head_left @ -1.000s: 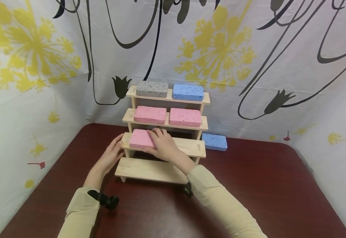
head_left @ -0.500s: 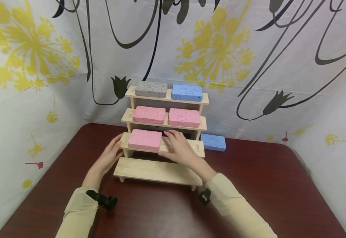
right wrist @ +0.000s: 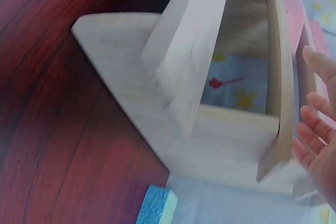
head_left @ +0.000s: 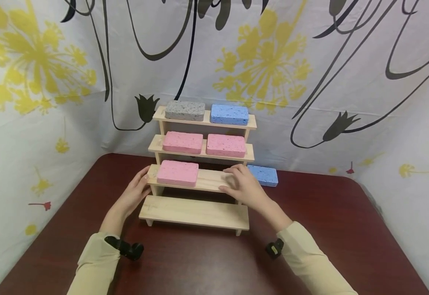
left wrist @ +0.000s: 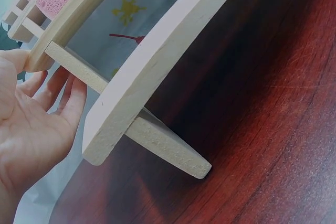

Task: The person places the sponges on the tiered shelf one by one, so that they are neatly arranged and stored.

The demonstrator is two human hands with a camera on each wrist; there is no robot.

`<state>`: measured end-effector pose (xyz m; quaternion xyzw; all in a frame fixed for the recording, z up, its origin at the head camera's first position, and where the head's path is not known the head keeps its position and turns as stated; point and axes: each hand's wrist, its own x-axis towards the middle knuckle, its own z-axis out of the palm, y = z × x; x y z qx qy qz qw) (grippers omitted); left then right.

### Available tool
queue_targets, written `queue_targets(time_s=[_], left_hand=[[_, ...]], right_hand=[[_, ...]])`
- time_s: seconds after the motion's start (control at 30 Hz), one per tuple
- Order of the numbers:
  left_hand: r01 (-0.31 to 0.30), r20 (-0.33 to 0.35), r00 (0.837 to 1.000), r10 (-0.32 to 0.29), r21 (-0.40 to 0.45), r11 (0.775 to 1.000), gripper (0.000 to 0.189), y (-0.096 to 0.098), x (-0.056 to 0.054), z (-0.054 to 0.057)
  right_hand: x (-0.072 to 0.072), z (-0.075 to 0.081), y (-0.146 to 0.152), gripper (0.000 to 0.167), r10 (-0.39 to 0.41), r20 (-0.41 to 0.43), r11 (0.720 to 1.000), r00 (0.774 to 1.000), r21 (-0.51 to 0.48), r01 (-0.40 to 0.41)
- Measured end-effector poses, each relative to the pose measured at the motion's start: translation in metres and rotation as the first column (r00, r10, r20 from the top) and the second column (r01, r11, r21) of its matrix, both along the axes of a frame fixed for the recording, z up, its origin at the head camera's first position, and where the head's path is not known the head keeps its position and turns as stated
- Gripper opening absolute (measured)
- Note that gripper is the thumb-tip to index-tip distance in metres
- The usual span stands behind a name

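A four-tier wooden shelf rack (head_left: pixel 196 211) stands on the table. My left hand (head_left: pixel 133 192) holds its left end at the second tier from the bottom. In the left wrist view, the thumb (left wrist: pixel 14 59) lies at the shelf end and the fingers (left wrist: pixel 73 98) reach beneath it. On that tier's left half lies a pink sponge (head_left: pixel 178 173). My right hand (head_left: pixel 247 185) is over the tier's right end, fingers loosely bent, holding nothing. Behind that hand, a blue sponge (head_left: pixel 266 176) lies on the table, partly hidden.
Two pink sponges, one left (head_left: pixel 183 142) and one right (head_left: pixel 226 145), sit on the third tier. The top tier bears a grey sponge (head_left: pixel 185 110) and a blue sponge (head_left: pixel 229 114). Patterned cloth (head_left: pixel 199 78) hangs behind the dark red table (head_left: pixel 329 229).
My right hand has let go of the pink sponge on the second tier from the bottom and moved right along that shelf. My left hand stays at the rack's left end.
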<state>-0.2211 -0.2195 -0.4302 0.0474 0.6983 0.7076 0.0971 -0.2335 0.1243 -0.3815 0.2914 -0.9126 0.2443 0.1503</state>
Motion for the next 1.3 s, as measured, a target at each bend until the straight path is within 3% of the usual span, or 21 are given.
queue_targets(time_s=[0.13,0.5,0.8,0.93,1.13,1.3], left_hand=[[-0.006,0.002,1.0,0.006,0.0,1.0,0.062,-0.001,0.0,-0.001],[-0.007,0.0,1.0,0.007,0.027,1.0,0.06,-0.003,0.0,0.0],[-0.014,-0.008,1.0,0.014,0.02,1.0,0.062,-0.004,-0.001,-0.002],[-0.014,-0.009,1.0,0.014,0.022,1.0,0.062,-0.004,0.0,-0.001],[-0.012,-0.002,1.0,0.012,0.022,1.0,0.061,-0.002,0.001,0.001],[-0.013,0.002,1.0,0.013,0.018,1.0,0.06,0.0,0.002,0.001]], right_hand=[[-0.002,-0.002,0.011,0.046,-0.022,0.031,0.999,0.999,-0.039,0.023],[-0.006,-0.009,0.033,0.04,-0.052,0.018,0.992,0.998,-0.115,0.054],[-0.014,-0.016,0.052,0.034,-0.129,0.046,0.967,0.991,-0.216,0.136],[-0.022,-0.024,0.064,0.037,-0.176,0.108,0.954,0.978,-0.227,0.197],[-0.035,-0.043,0.084,0.047,-0.239,0.228,0.946,0.944,-0.164,0.28],[-0.044,-0.057,0.096,0.053,-0.271,0.28,0.938,0.921,-0.138,0.318]])
